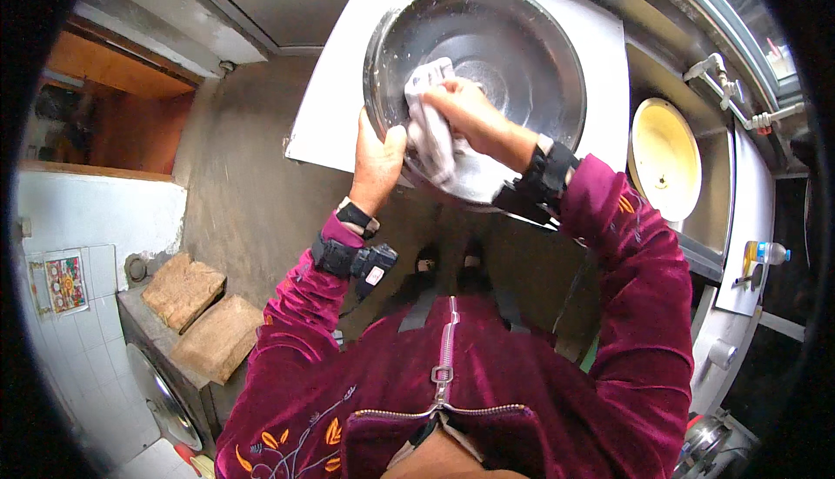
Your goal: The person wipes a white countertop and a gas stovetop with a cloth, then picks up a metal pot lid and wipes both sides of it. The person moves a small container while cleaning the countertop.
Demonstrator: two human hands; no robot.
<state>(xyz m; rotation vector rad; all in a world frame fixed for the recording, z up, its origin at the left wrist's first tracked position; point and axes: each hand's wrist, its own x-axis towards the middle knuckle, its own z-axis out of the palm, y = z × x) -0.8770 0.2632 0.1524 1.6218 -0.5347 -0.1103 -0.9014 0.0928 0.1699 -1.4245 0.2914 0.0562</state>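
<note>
A large black basin [525,65] rests tilted on a white tabletop [339,107], its near rim beyond the table's front edge. My left hand [378,163] grips the basin's left near rim, the other fingers hidden under the outside. Inside the basin, my right hand [476,117] pinches a wet-looking white cloth [430,133]. The cloth is bunched and hangs down the near inner wall. Whitish suds or water marks show on the basin's bottom.
To the right, a yellowish oval basin [664,159] stands in a metal sink [714,218] below a tap [725,81]. A plastic bottle [773,253] lies on the right-hand ledge. Two wooden blocks [218,339] sit at lower left, near a round metal lid [163,394].
</note>
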